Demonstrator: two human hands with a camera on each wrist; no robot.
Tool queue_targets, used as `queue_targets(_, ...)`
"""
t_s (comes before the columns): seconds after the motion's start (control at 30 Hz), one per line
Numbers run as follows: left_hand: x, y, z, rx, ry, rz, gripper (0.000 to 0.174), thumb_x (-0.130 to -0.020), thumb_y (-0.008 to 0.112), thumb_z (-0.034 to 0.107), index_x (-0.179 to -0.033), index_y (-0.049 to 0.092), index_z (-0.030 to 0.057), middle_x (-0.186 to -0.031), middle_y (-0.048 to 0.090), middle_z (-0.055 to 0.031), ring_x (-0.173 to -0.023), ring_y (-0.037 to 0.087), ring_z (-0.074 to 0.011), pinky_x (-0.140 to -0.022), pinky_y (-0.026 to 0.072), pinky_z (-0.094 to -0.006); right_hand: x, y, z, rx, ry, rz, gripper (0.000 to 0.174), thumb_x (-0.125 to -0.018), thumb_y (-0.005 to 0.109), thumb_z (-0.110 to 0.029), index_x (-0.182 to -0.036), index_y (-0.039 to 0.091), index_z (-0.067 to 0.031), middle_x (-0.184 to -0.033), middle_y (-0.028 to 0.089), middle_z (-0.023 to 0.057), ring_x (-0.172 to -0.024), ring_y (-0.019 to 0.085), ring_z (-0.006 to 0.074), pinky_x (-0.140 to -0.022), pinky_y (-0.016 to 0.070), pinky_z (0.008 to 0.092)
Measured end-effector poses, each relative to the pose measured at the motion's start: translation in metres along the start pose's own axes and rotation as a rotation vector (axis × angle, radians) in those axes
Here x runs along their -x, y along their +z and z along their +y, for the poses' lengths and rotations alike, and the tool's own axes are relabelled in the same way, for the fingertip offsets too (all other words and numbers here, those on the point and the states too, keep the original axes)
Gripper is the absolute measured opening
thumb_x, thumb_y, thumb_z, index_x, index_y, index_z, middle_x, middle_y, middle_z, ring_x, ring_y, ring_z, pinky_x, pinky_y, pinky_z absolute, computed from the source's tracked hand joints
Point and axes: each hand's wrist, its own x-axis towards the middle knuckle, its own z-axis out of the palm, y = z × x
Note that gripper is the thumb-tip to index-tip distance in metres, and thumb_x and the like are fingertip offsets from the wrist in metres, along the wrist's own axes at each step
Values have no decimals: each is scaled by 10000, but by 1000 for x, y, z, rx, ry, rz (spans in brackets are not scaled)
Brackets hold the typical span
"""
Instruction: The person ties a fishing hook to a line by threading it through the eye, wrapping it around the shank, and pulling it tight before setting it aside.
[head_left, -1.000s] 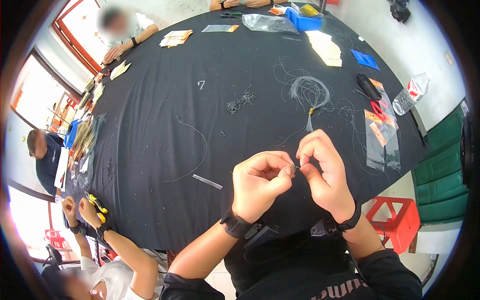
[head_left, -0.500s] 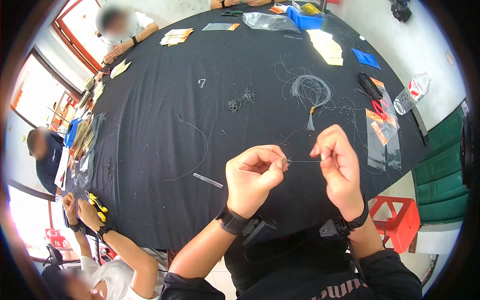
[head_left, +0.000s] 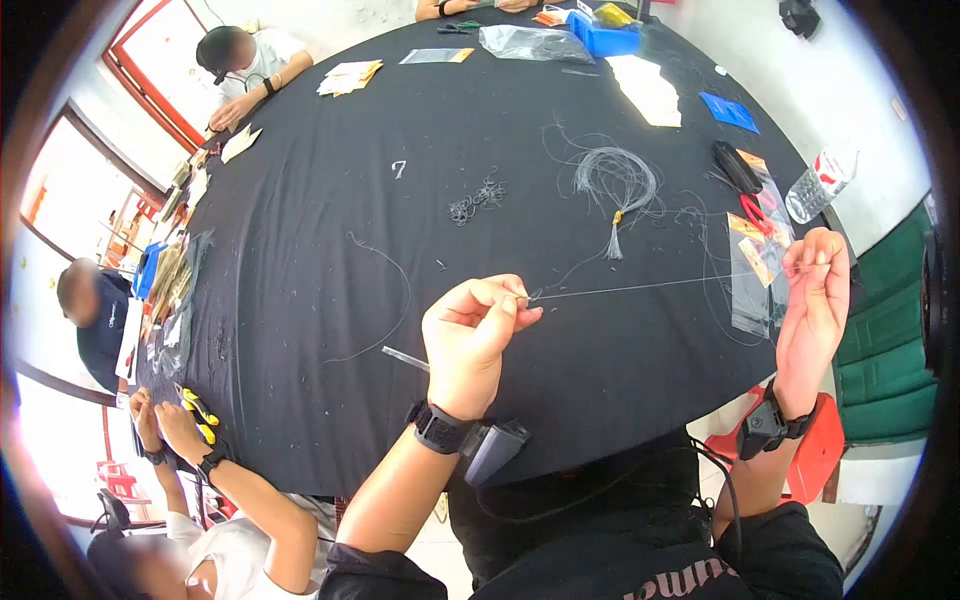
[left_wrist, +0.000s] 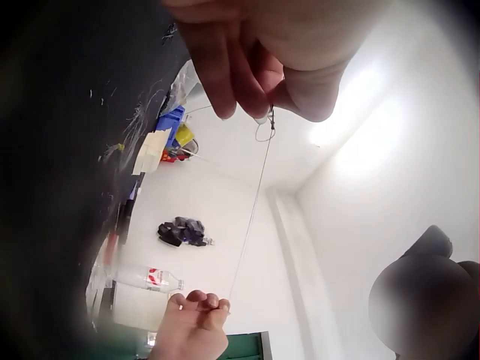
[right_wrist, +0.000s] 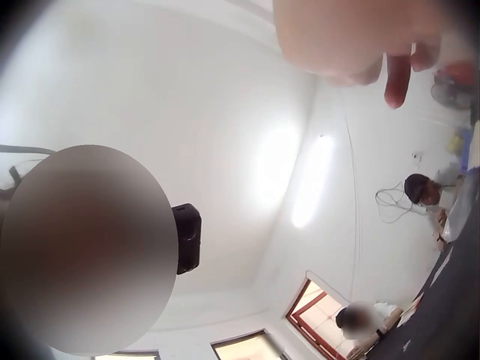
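My left hand (head_left: 468, 345) pinches a small dark metal piece, likely a fishing hook (left_wrist: 272, 118), between thumb and fingertips. A small loop of line (left_wrist: 259, 135) stands out beside it. From there a thin fishing line (head_left: 630, 289) runs straight and taut across to my right hand (head_left: 815, 305), which pinches it between thumb and forefinger out past the table's right side. Beyond the hands lie a heap of small dark hooks (head_left: 478, 203) and a bundle of grey line (head_left: 620, 175) tied with a yellow band. In the right wrist view the fingertips are mostly out of sight.
Red-handled scissors (head_left: 757, 214), a black case (head_left: 737, 168) and clear packets (head_left: 748, 305) lie at right beside a water bottle (head_left: 815, 190). A curved line (head_left: 408, 290) and clear strip (head_left: 400, 354) lie left of my left hand. Other people sit around the black-covered table (head_left: 300, 300).
My hands have moved from almost touching to wide apart. The right hand has swung far right, drawing out the line; the left has shifted somewhat left, still pinching its end.
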Motion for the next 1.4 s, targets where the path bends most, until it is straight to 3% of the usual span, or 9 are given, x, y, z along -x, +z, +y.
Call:
queue_targets(0.3,4,6,0,2,-34,-28,113,-925,643,92,-826,602,54,-927,607,-56,-767,609,-97,-811,585,-334,7,-2,15,96,194,-194,33,-952,586,-83,-963,568,-58,-900,521,-9,-840,531,96,-749,420,237)
queue_targets(0.43,4,6,-2,0,-39,-48,110,-916,652,87,-824,602,51,-932,607,-64,-767,611,-98,-799,588,-330,8,8,4,293,442,-512,244,-856,642,-2,-1091,628,-64,-1037,620,11,-976,595,111,-814,449,253)
queue_targets(0.63,6,9,0,-5,-71,-66,106,-904,662,77,-818,613,39,-939,614,-73,-762,622,-97,-789,597,-326,4,53,-9,629,-107,-366,312,-767,725,-51,-1068,646,-73,-1106,627,55,-1047,585,191,-847,439,313)
queue_targets(0.73,7,10,0,27,-116,-75,101,-901,661,69,-816,620,33,-936,615,-75,-753,626,-95,-783,601,-326,4,72,-11,551,-209,-326,370,-756,755,-78,-1103,628,-56,-1134,621,57,-1041,581,186,-855,434,318)
queue_targets(0.83,8,9,-2,62,-134,-101,88,-900,657,60,-823,628,30,-940,618,-77,-747,627,-91,-787,604,-327,9,93,-11,321,-183,-102,436,-775,745,-86,-1176,581,-36,-1153,608,69,-1033,571,179,-857,429,314)
queue_targets(0.93,8,9,0,85,-158,-105,75,-901,650,54,-832,636,28,-952,623,-80,-754,632,-91,-796,606,-327,7,97,-10,248,-231,-105,449,-763,725,-52,-1186,576,-31,-1173,606,83,-1040,571,188,-859,434,315)
queue_targets(1.0,9,8,0,90,-165,-126,66,-904,644,49,-842,641,25,-959,626,-83,-761,638,-94,-798,607,-328,5,87,-10,368,-238,-300,425,-747,723,-36,-1153,599,-24,-1145,621,91,-1033,585,204,-866,445,325)
queue_targets(1.07,9,9,-1,92,-173,-143,61,-906,637,44,-849,644,22,-966,629,-88,-768,643,-98,-799,608,-328,2,92,-14,326,-204,-559,195,-732,735,-29,-923,694,-45,-991,664,103,-961,638,262,-858,491,354)
queue_targets(1.4,11,11,-1,81,-182,-170,49,-906,615,8,-875,652,6,-983,657,-115,-808,660,-140,-787,593,-314,18,111,-4,134,-59,-676,157,-753,741,23,-886,682,-36,-929,657,83,-866,645,219,-768,510,315)
